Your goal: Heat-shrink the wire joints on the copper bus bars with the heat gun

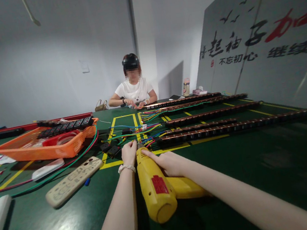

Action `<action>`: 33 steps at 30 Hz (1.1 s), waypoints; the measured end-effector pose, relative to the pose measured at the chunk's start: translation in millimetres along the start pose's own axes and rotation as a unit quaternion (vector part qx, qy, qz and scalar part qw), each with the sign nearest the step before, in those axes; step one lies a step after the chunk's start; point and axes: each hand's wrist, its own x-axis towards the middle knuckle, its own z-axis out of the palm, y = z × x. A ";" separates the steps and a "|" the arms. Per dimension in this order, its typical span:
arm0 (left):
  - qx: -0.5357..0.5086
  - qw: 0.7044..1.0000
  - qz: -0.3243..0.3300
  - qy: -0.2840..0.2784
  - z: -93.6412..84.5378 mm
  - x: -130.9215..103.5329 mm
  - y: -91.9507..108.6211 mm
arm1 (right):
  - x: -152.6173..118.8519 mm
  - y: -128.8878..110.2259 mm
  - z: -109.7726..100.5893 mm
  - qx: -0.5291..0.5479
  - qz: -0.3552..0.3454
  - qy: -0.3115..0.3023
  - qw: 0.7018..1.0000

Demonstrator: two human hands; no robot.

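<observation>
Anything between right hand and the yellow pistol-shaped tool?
Nothing visible: the bare right hand lies against the yellow pistol-shaped tool, near its front end. The left hand is by the tip, not between them.

Yellow tool's handle (partly behind forearm)

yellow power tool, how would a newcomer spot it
Find the green table, then the two bare forearms reaching over it. Between them is the yellow power tool, gripped by the right hand. Its bulky body and red label set it apart from the beige remote.
</observation>
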 end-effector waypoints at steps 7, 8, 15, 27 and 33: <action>-0.020 1.000 0.017 -0.001 3.1 6.5 -11.3 | 4.9 -3.3 1.8 0.013 0.010 0.003 1.000; -0.022 1.000 0.015 -0.001 3.6 7.0 -12.3 | 4.8 -2.4 3.2 0.013 0.011 0.003 1.000; -0.022 1.000 0.017 -0.004 1.9 6.5 -11.8 | 4.1 1.0 7.4 0.001 -0.018 0.025 1.000; -0.034 0.999 0.004 -0.004 2.2 3.4 -7.2 | -13.0 8.5 -0.4 -0.038 -0.018 0.028 0.999; -0.034 0.999 -0.001 0.001 1.6 0.4 -4.1 | -34.7 21.3 -8.4 -0.055 0.036 0.027 0.997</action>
